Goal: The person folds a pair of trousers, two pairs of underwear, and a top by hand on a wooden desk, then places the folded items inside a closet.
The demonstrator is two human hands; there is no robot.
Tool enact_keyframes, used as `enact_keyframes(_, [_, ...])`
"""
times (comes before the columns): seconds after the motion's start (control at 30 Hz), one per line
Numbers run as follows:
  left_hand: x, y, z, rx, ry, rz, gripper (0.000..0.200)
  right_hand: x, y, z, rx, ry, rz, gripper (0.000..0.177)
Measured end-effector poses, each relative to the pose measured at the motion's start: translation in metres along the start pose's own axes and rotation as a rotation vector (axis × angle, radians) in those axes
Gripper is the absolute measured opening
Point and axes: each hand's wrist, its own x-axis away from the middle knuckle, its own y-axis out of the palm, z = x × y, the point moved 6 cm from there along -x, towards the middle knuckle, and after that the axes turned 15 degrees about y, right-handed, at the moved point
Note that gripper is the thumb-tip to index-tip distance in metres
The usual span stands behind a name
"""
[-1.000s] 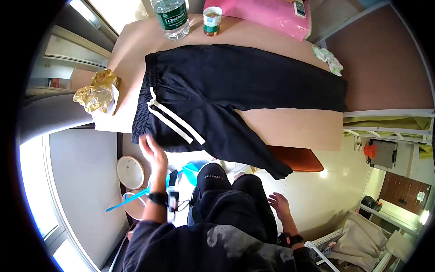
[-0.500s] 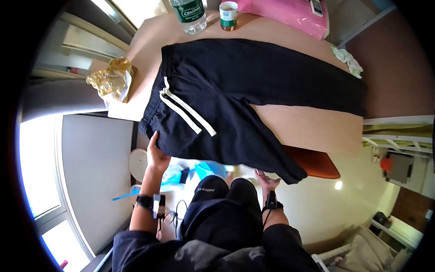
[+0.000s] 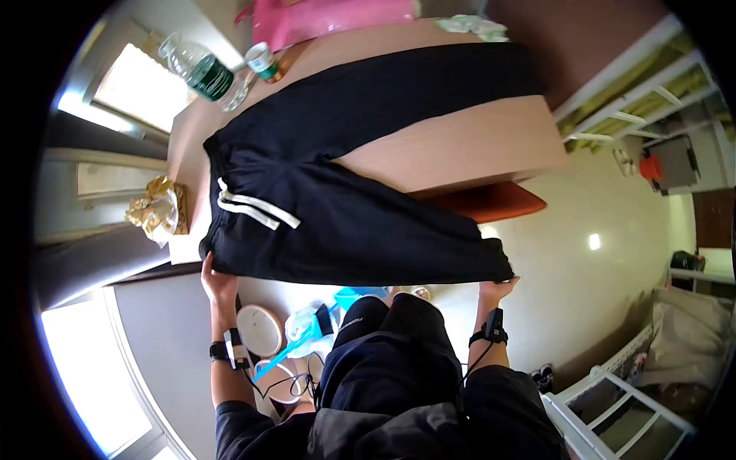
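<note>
Black drawstring trousers (image 3: 307, 138) lie spread over the wooden table, waistband to the left and legs to the right. Their white drawstring (image 3: 257, 208) hangs loose near the waist. The near leg reaches past the table's front edge, its lower side pulled straight. At the waistband's near corner, my left hand (image 3: 221, 284) is closed on the fabric. My right hand (image 3: 498, 288) grips the cuff of the near leg, its fingertips partly hidden under the cloth. The far leg rests flat on the table.
A plastic water bottle (image 3: 207, 75) and a paper cup (image 3: 264, 63) stand at the back left. Gold foil packaging (image 3: 159, 208) sits at the left edge, a pink bag (image 3: 337, 21) at the back. An orange-brown seat (image 3: 491, 202) shows beneath the table; a bin (image 3: 259, 330) stands below left.
My right hand has moved right and taken hold of the near leg's cuff, now stretched sideways. My left hand stays at the waistband. The view has turned.
</note>
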Motion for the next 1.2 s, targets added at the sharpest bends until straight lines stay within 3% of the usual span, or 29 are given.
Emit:
enact_keyframes(0.1, [-0.018,-0.022,0.01,-0.014,-0.073,0.203,0.036,0.018,0.044,-0.057,0.186,0.046,-0.123,0.049])
enact_keyframes(0.13, [-0.025,-0.042,0.016,-0.072,-0.099,0.166,0.035,0.011,0.033,-0.073,0.17,0.021,-0.169,0.045])
enact_keyframes(0.17, [-0.02,-0.018,0.019,-0.135,-0.102,0.029,0.033,0.068,0.102,-0.072,0.369,0.006,-0.293,0.04])
enact_keyframes(0.23, [-0.037,-0.041,0.034,-0.21,-0.072,-0.026,0.033,0.102,0.129,-0.091,0.452,-0.155,-0.261,0.041])
enact_keyframes(0.3, [-0.031,-0.013,0.039,-0.25,-0.056,-0.082,0.033,0.169,0.201,-0.112,0.702,-0.441,-0.31,0.045])
enact_keyframes(0.33, [0.0,0.029,0.04,-0.238,-0.019,-0.197,0.034,0.196,0.237,-0.124,0.821,-0.555,-0.261,0.048])
enact_keyframes(0.37, [-0.007,0.018,0.046,-0.259,-0.004,-0.13,0.033,0.2,0.238,-0.125,0.812,-0.611,-0.276,0.047])
enact_keyframes(0.43, [-0.012,0.011,0.049,-0.331,0.018,-0.199,0.033,0.166,0.247,-0.173,0.988,-0.576,-0.046,0.042])
enact_keyframes(0.47, [-0.018,0.011,0.051,-0.33,0.02,-0.202,0.033,0.172,0.253,-0.173,0.985,-0.576,-0.049,0.042])
enact_keyframes(0.53, [-0.015,-0.013,0.059,-0.325,0.0,-0.118,0.033,0.18,0.284,-0.153,1.291,-0.557,0.18,0.039])
enact_keyframes(0.57, [-0.028,-0.009,0.052,-0.322,-0.003,-0.118,0.033,0.164,0.274,-0.174,1.279,-0.623,0.283,0.042])
enact_keyframes(0.63, [-0.012,-0.005,0.064,-0.327,0.049,-0.2,0.031,0.148,0.3,-0.17,1.433,-0.456,0.296,0.044])
enact_keyframes(0.77, [-0.008,0.018,0.068,-0.285,0.103,-0.16,0.027,0.137,0.327,-0.173,1.465,-0.584,0.385,0.04])
enact_keyframes(0.9, [-0.029,0.021,0.076,-0.141,0.117,-0.006,0.018,0.118,0.376,-0.158,1.398,-0.449,0.25,0.03])
enact_keyframes(0.93, [-0.036,0.035,0.076,0.026,0.069,0.025,0.019,0.104,0.397,-0.15,1.371,-0.411,0.218,0.029])
enact_keyframes(1.0, [-0.035,0.056,0.078,0.084,0.036,0.019,0.02,0.077,0.413,-0.158,1.339,-0.296,0.192,0.027])
enact_keyframes(1.2, [-0.091,0.118,0.067,0.189,0.043,0.083,0.015,-0.008,0.51,-0.104,1.475,-0.249,0.097,0.026])
